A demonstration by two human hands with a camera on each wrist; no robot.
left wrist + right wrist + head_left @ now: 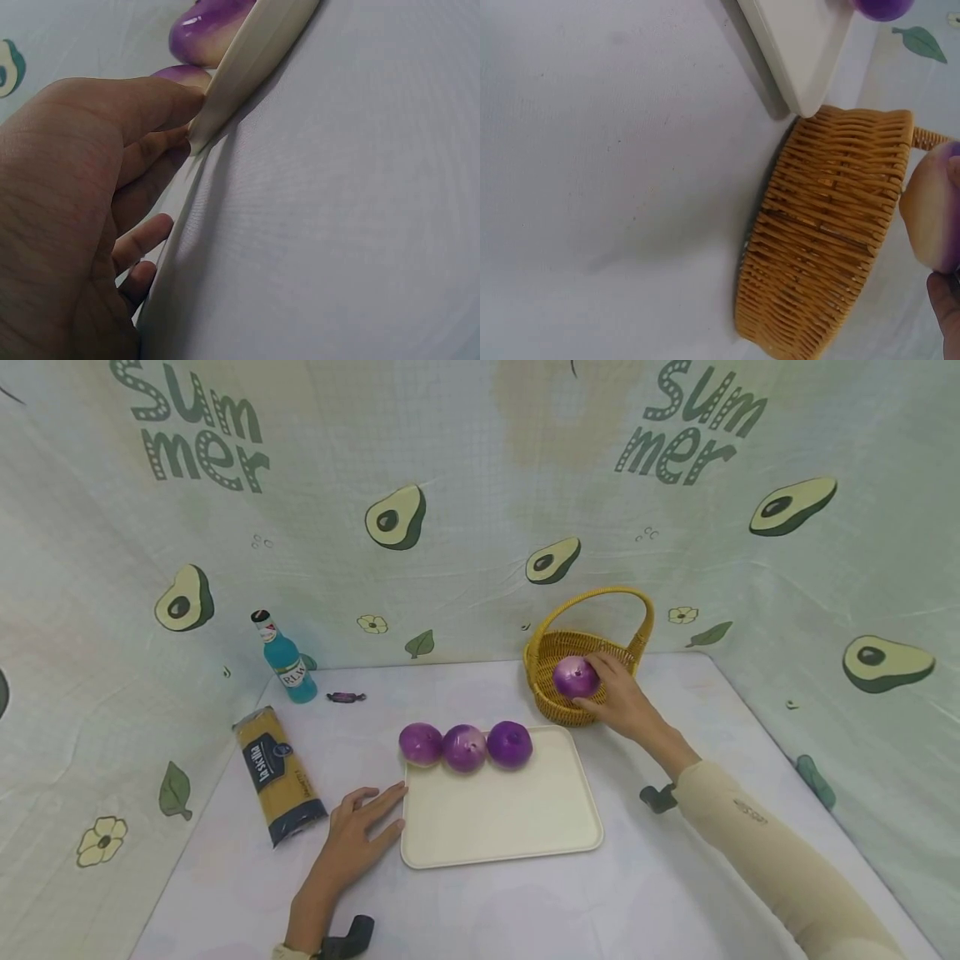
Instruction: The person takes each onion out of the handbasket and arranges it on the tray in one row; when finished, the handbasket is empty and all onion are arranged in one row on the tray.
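Note:
My right hand (pixel 621 697) grips a round purple turnip (pixel 576 677) over the wicker basket (pixel 572 714). In the right wrist view the turnip's cream underside (pixel 928 210) shows beside the basket's rim, with only fingertips visible on it. Three more turnips stand in a row along the back left of the cream tray (pixel 502 818): one at the corner (pixel 421 744), one in the middle (pixel 465 749) and a darker one (pixel 510 745). My left hand (pixel 358 835) lies at the tray's left edge, fingers extended, fingertips touching its rim (pixel 236 79).
A blue bottle (pixel 291 667) stands at the back left, with a small wrapped candy (pixel 346 697) to its right. Nearer lies a pasta packet (pixel 279 777). The basket's tall handle (pixel 592 593) arches up close to the patterned cloth wall (pixel 465 602).

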